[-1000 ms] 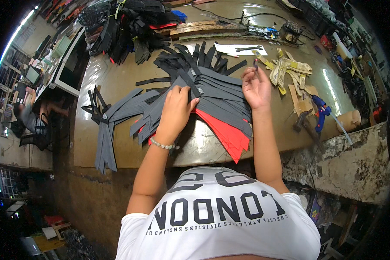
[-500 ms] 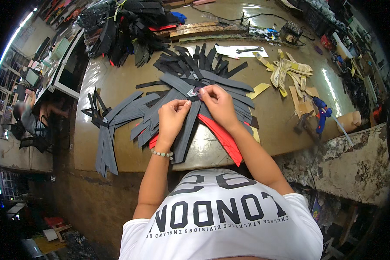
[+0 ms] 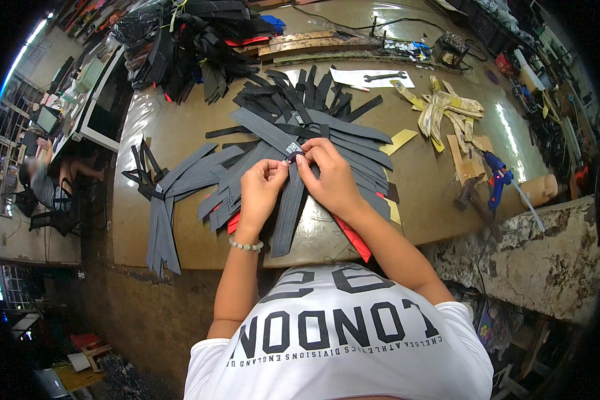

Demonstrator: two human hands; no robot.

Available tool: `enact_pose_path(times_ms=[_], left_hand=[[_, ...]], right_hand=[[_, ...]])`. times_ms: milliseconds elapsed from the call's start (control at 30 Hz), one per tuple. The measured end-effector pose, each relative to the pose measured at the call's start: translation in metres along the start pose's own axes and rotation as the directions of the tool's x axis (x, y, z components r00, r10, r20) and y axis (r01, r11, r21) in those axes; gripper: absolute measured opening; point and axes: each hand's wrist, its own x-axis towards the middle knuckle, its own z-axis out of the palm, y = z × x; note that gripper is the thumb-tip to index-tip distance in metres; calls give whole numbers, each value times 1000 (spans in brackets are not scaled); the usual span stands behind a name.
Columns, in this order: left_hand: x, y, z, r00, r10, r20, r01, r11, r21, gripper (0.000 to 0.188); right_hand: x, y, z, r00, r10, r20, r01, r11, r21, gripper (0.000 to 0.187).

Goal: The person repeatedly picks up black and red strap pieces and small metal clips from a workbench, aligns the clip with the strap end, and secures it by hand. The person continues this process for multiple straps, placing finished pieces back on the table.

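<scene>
My left hand (image 3: 263, 193) is closed, its thumb and fingertips pinching the left side of a small dark band on a grey strap (image 3: 267, 128). From the right, my right hand (image 3: 331, 179) pinches the same band, so the fingertips of both hands almost meet. A white printed label (image 3: 293, 148) shows on the strap just above them. Under my hands lies a fanned heap of grey straps (image 3: 360, 150) with black strap ends (image 3: 307, 90) at its far side. Part of a red piece (image 3: 353, 239) sticks out beneath my right forearm.
A separate grey strap bundle (image 3: 160, 193) lies at left. Dark bundles in plastic (image 3: 173, 47) fill the far left. At right are worn yellowish gloves (image 3: 447, 110), a hammer (image 3: 477, 203) and a blue glue gun (image 3: 497, 180). A wrench (image 3: 385, 77) rests on white paper. Someone sits far left.
My right hand has moved slightly down and left, closer to my left hand. The strap's upper end now reaches further up and left, and less of the red piece shows.
</scene>
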Motion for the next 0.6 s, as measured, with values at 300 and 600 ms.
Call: enact_pose_path(times_ms=[300,600], left_hand=[[-4,11,-1,1000,15,6,-16,997,75,20],[-52,63,-3,724,14,689,-427,794,433,16]], right_hand=[[4,4,5,998,61,-35,-56,990,133,19],[21,31,-20,867,497,-37,-301,581,756,31]])
